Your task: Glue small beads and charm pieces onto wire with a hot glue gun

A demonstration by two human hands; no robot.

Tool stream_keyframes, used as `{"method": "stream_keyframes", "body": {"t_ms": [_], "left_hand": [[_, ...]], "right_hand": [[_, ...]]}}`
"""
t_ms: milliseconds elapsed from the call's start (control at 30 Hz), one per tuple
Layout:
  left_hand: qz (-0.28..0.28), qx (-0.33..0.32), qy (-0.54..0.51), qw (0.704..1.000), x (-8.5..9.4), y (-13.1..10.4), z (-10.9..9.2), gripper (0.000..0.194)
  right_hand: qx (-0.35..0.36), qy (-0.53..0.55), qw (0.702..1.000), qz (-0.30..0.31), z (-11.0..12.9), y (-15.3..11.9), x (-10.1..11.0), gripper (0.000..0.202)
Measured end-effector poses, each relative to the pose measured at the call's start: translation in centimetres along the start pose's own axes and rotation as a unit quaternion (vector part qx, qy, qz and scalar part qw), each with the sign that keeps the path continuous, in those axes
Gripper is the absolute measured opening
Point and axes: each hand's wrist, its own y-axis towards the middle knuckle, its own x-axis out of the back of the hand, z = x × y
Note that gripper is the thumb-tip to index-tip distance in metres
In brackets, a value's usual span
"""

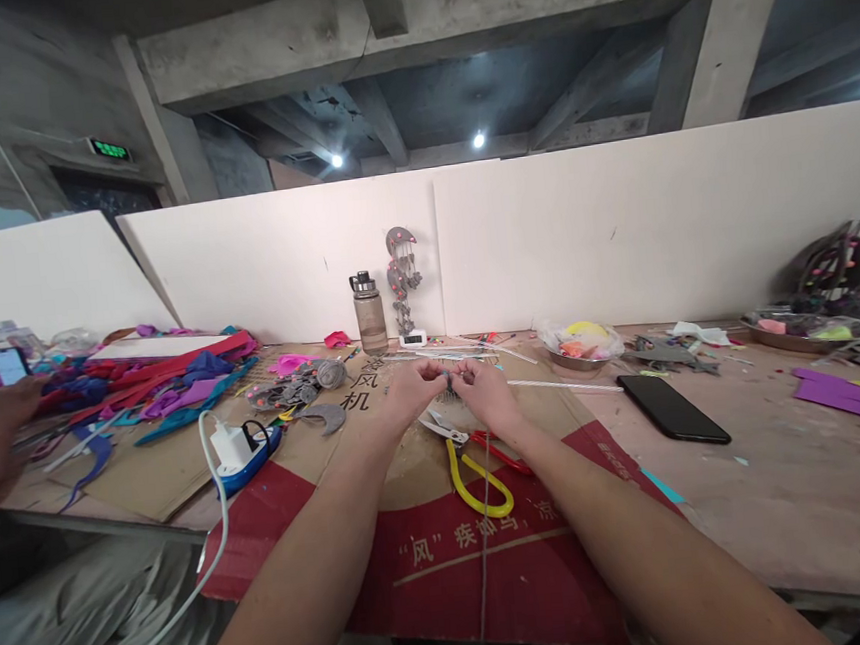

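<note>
My left hand [412, 388] and my right hand [485, 394] meet over the cardboard sheet, fingers pinched together. Between the fingertips is a small dark grey piece [448, 381], too small to name surely. A grey yarn strand [485, 528] runs down from near my right hand across the red part of the cardboard [559, 592] and over its front edge. Just below my hands lie scissors with yellow and red handles [483, 499], blades toward my left hand. To the left, a ball of grey yarn [331, 373] sits beside a grey felt crescent [325, 414].
A black phone [672, 409] lies to the right, and a bowl in plastic wrap [580, 343] stands behind it. A water bottle [370, 316] and a hanging crescent ornament [402, 280] stand before the white board. A power strip [250, 456] and another person's hand [19, 399] are at left.
</note>
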Motion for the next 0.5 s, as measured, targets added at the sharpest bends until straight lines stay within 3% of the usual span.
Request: {"method": "stream_keyframes", "body": {"t_ms": [133, 267, 500], "left_hand": [[-0.030, 0.002, 0.033, 0.999, 0.18, 0.21, 0.18, 0.012], [-0.050, 0.018, 0.030, 0.998, 0.29, 0.14, -0.19, 0.010], [-0.048, 0.029, -0.044, 0.997, -0.06, 0.14, -0.35, 0.011]], "right_hand": [[0.039, 0.001, 0.999, -0.014, 0.28, -0.28, -0.10, 0.015], [0.029, 0.032, 0.999, -0.019, 0.64, -0.55, -0.20, 0.029], [0.017, 0.067, 0.998, -0.004, 0.21, -0.20, -0.28, 0.022]]}}
